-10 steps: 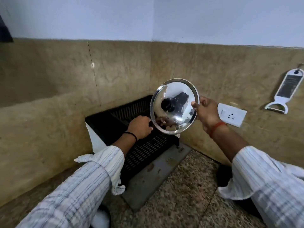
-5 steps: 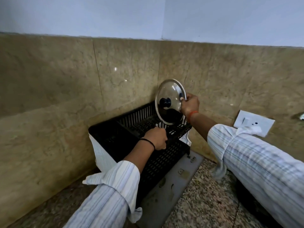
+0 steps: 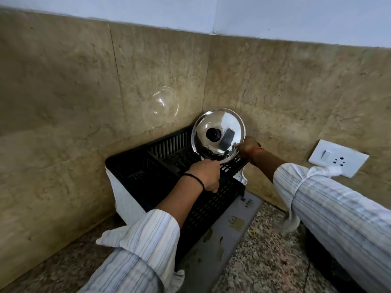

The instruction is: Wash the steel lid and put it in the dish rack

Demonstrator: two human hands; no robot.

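Note:
The round steel lid (image 3: 224,127) with a black knob stands nearly upright at the back right of the black slotted dish rack (image 3: 160,166), its shiny top facing me. My right hand (image 3: 247,148) grips the lid's lower right rim. My left hand (image 3: 208,174) is closed on the rack's inner divider, just below the lid's bottom edge. The lid's lowest rim is hidden behind my left hand.
The rack sits in a corner of beige stone walls on a grey mat (image 3: 222,240) over a speckled granite counter (image 3: 264,261). A white socket plate (image 3: 338,158) is on the right wall. A white cloth (image 3: 124,199) hangs at the rack's left side.
My right hand has lowered the lid down into the rack's back right corner. My left hand stays on the rack. The view has moved closer and tilted down.

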